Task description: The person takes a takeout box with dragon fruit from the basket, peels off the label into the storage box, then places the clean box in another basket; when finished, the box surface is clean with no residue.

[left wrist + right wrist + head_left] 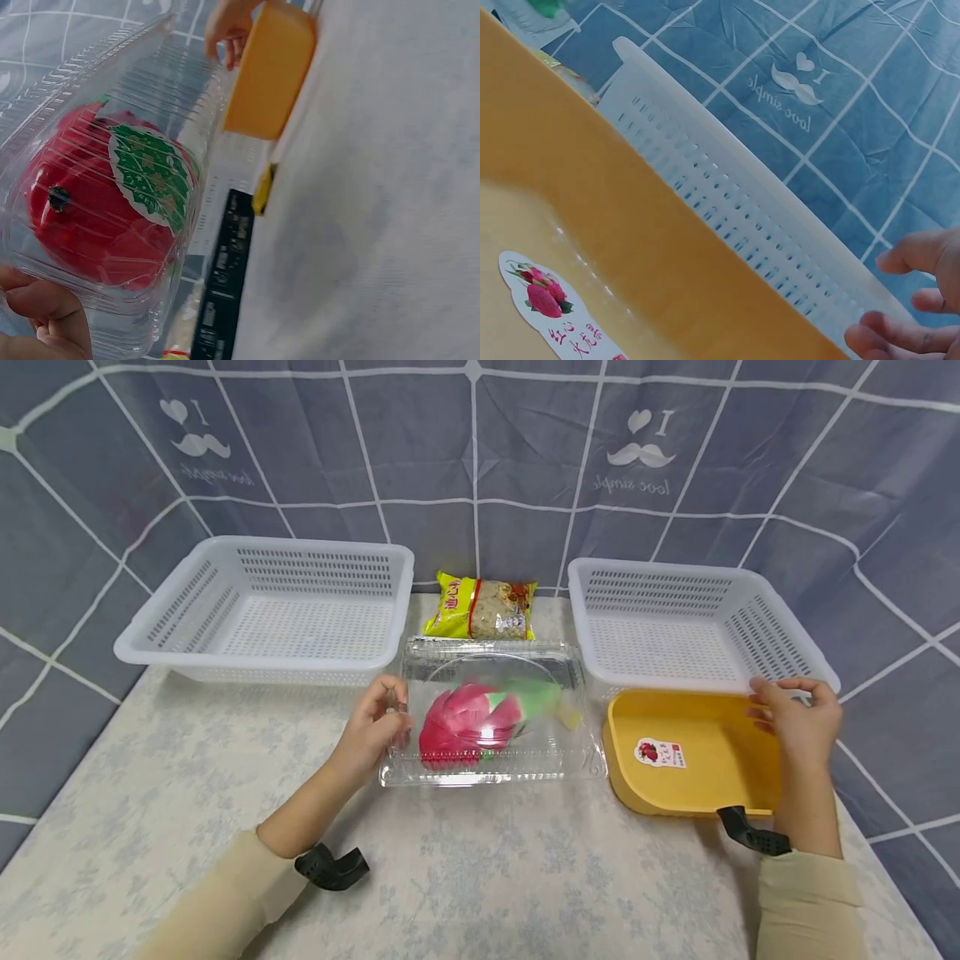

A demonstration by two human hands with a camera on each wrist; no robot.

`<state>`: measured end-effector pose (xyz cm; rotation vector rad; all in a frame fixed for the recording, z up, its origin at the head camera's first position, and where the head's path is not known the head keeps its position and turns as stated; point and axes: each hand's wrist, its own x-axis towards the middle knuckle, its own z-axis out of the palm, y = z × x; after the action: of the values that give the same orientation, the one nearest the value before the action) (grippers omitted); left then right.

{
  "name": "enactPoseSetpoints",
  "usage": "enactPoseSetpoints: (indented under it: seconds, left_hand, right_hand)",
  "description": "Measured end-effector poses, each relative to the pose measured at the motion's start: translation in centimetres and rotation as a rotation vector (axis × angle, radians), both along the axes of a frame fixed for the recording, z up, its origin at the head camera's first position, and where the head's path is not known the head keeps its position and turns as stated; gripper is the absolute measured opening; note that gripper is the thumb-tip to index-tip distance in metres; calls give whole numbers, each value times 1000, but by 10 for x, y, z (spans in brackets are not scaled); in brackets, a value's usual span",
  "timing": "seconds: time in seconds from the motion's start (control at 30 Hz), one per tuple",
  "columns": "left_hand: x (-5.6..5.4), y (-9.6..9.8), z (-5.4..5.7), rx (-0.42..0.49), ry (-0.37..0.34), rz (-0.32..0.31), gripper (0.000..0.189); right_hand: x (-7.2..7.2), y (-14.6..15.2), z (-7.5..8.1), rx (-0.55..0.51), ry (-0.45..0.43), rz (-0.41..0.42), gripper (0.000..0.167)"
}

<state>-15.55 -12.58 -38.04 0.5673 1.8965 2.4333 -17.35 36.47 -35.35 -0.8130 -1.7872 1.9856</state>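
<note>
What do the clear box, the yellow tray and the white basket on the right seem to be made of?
Clear box: likely thin, glossy plastic, judging by its transparency, ribbed walls and bright glints.
Yellow tray: probably rigid plastic with a satin finish; its surface is smooth, evenly coloured and rounded at the corners.
White basket: likely moulded plastic, fairly matte, with regular rows of slots.
</note>
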Motion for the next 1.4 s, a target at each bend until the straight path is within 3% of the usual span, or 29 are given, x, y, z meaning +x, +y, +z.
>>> enactPoseSetpoints:
  seconds: [0.27,0.53,0.93,1.2,1.27,1.4]
  left_hand:
    - [-15,13,23,31,9,19,25]
    - [-31,32,39,52,-17,32,22]
    - [-49,57,53,75,-8,30,22]
    - [-61,75,59,102,-27,34,17]
    - [-64,78,60,96,-28,32,17]
    - [-67,86,60,96,-38,8,19]
  right_hand:
    - [-3,3,-8,6,-4,55,45]
    - [-20,28,-39,55,3,91,56]
    - [-10,9,-14,-177,97,60,42]
    - [-6,7,-9,-325,206,126,45]
    - [-13,19,-22,-301,215,136,49]
    - [-16,24,-28,-267,207,133,50]
